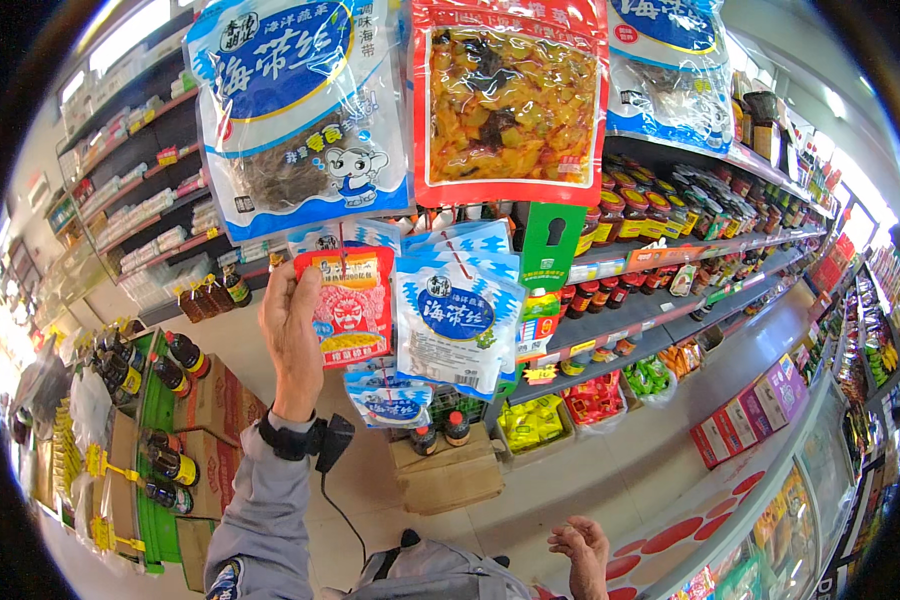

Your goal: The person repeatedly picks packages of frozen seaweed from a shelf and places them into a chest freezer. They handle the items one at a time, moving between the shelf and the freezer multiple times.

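Note:
My left hand pinches the left edge of a red food packet between thumb and fingers, beside the hanging packs. Right of that packet hang blue-and-white seaweed packets, with smaller ones lower down. Above are a large blue-and-white seaweed bag, a large red-edged bag of pickled vegetables and another blue-and-white bag. My right hand is low in the view, away from the packets, with its fingers partly curled and nothing seen in it.
Shelves of jars run along the right. Below them are boxes of yellow packets and red packets. A cardboard box stands on the floor. A green rack with dark bottles is at left; a glass-topped case is at lower right.

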A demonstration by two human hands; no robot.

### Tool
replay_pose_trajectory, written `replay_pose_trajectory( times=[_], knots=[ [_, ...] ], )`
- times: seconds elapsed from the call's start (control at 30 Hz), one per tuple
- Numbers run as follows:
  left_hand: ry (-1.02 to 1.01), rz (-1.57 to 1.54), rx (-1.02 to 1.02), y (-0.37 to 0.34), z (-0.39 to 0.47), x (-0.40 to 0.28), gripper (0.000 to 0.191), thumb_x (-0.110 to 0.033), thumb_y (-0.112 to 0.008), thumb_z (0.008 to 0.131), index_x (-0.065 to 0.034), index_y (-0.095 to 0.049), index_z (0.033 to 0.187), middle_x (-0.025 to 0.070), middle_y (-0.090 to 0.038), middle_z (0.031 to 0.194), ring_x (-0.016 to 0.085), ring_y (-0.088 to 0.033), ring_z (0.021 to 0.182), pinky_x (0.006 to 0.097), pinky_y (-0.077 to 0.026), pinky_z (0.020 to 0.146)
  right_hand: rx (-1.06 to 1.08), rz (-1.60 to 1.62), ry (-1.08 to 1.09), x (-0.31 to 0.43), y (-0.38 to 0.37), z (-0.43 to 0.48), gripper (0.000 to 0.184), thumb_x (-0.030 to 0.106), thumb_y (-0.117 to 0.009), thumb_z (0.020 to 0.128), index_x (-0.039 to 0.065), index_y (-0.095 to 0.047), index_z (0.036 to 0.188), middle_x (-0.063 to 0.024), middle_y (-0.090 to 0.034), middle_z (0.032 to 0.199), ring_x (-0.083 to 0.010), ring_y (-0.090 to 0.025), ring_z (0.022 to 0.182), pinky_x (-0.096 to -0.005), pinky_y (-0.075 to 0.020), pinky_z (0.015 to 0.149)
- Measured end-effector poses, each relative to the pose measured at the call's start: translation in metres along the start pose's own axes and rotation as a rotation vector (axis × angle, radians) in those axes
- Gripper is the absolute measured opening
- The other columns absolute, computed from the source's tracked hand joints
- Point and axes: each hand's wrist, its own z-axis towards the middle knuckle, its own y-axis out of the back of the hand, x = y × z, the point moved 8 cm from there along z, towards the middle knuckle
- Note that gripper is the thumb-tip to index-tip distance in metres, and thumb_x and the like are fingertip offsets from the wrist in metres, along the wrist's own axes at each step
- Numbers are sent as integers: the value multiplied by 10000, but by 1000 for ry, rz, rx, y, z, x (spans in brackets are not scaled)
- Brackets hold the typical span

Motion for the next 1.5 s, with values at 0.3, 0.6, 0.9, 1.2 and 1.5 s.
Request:
replay_pose_trajectory(
  times=[0.3, 0.6, 0.9, 1.2, 1.5],
  knots=[
    [-6, 40, 8, 9, -93, -24, 222, -91, -591, 1007, 21, -613, 1198, 77, -666, 1103, 128, -595, 984, 303, -457, 912, 191, -112, 17, 20, -28, -2, 343, 140, -651, 983, -51, -566, 1254, -168, -712, 1086, -219, -694, 936, -339, -562, 836],
    [359, -52, 385, -80, -162, 8, 216, -64, -562, 986, 32, -600, 1175, 92, -652, 1106, 161, -605, 1023, 315, -471, 932, 407, 5, 100, 38, -41, -23, 508, 235, -679, 986, 2, -500, 1401, -123, -637, 1272, -193, -602, 1180, -350, -493, 1005],
    [745, -254, 990, -192, -303, 13, 201, -72, -617, 981, 15, -581, 1158, 59, -625, 1045, 105, -588, 942, 275, -489, 861, 232, 197, 148, 56, 3, -56, 419, 208, -648, 1006, 11, -518, 1352, -59, -629, 1235, -121, -570, 1147, -300, -470, 986],
    [815, -151, 1356, -238, -352, 10, 327, -102, -637, 963, -11, -564, 1268, 85, -646, 1197, 208, -665, 1041, 299, -555, 783, -771, 286, 216, -1, 192, -110, 268, 235, -644, 986, 25, -612, 1150, -26, -659, 1010, -103, -647, 910, -263, -539, 729],
    [791, 57, 1347, -220, -349, 27, 248, -193, -641, 972, -21, -617, 1147, 96, -656, 1119, 216, -668, 1003, 329, -556, 760, -1457, 57, 182, -84, 402, -182, 291, 162, -630, 948, -33, -600, 1163, -70, -650, 1044, -141, -593, 915, -296, -485, 807]
  ],
)
